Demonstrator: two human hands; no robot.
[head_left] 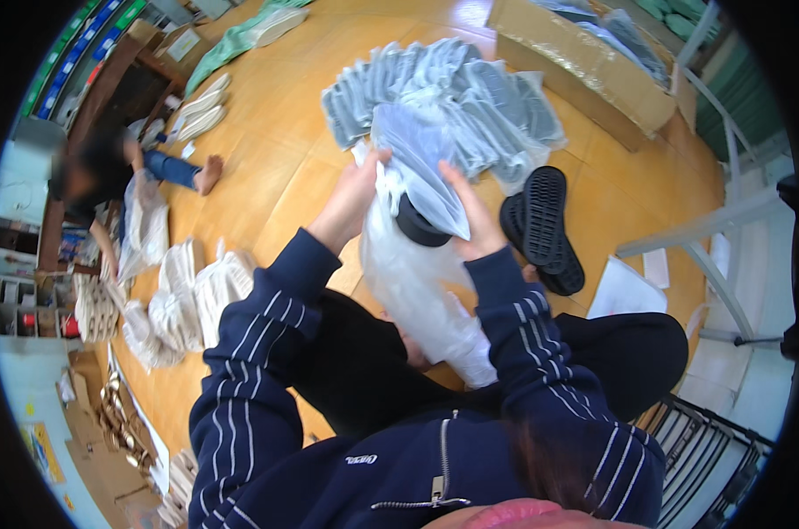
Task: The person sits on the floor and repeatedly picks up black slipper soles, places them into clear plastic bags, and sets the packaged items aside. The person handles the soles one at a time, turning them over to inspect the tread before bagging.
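The left hand pinches one side of a thin, crinkled plastic bag in its grip, the right hand grasping the other, above the lap; a rounded black piece (kind unclear) shows at its lower end. Milky film drapes below. Beyond, cloudy, wrinkled packets heap on the smooth tan floor, near overlapping black slippers with slotted soles

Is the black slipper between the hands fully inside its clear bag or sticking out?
Partly out, it seems: one end of the black slipper shows solid black past the clear bag; the rest looks greyish through plastic.
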